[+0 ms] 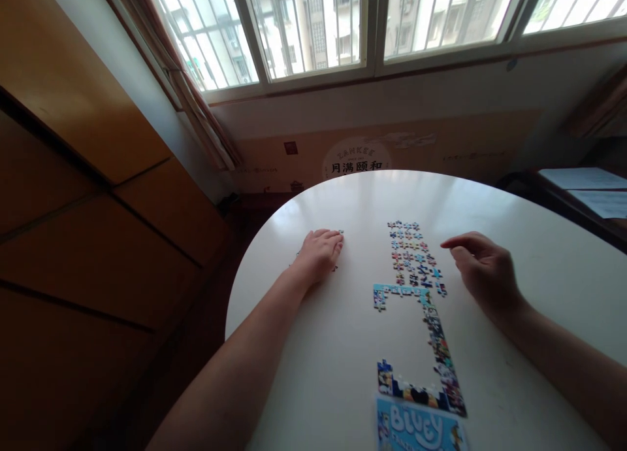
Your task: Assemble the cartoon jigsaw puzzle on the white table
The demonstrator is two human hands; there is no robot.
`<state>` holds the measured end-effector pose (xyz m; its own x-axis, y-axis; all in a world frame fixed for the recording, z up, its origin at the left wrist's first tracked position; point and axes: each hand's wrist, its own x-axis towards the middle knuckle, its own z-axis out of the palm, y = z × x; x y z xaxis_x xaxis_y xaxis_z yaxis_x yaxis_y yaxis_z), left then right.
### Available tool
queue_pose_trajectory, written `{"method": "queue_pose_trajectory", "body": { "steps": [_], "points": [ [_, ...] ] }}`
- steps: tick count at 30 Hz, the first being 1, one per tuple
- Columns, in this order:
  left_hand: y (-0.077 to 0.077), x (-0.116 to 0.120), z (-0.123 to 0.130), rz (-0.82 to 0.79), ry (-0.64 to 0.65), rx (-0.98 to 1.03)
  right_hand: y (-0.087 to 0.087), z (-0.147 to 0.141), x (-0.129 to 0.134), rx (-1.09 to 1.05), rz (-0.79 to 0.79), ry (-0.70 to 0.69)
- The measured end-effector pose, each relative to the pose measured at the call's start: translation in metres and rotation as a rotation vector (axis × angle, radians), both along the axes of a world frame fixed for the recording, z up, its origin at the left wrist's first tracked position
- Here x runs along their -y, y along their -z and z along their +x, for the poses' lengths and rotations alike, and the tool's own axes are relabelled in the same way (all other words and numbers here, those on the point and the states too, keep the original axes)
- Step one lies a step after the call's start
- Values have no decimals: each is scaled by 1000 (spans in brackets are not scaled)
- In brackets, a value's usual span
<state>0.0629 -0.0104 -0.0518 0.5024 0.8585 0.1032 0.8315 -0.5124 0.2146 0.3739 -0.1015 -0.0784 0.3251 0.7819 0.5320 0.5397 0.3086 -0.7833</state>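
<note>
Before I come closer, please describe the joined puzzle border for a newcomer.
On the white table, find the blue Bluey print at the picture's bottom. Beyond it lies the joined puzzle border, gapped on its left side. Its pieces interlock, while loose pieces farther off form rows.

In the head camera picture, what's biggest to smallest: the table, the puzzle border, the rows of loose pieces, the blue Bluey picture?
1. Table
2. Puzzle border, by its outline
3. Rows of loose pieces, together

Unsure: blue Bluey picture, cut off at the bottom and nearer the camera.
</note>
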Motion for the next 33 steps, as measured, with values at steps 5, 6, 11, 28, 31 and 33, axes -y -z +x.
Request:
{"method": "queue_pose_trajectory", "body": {
  "steps": [5,6,11,28,31,33],
  "points": [
    [-11,10,2,16,185,93,-7,-5,0,-20,0,-16],
    [-12,13,3,22,222,109,-7,-6,0,-26,0,-15],
    [-21,29,8,0,381,133,-7,-5,-1,-43,3,-12],
    [-45,48,7,-179,331,20,-5,-4,-3,-49,5,-33],
    [-44,46,6,-166,352,10,-6,-4,-2,-44,1,-35],
    [-42,44,7,-161,360,-1,-7,-4,-1,-37,3,-32]
  ]
}}
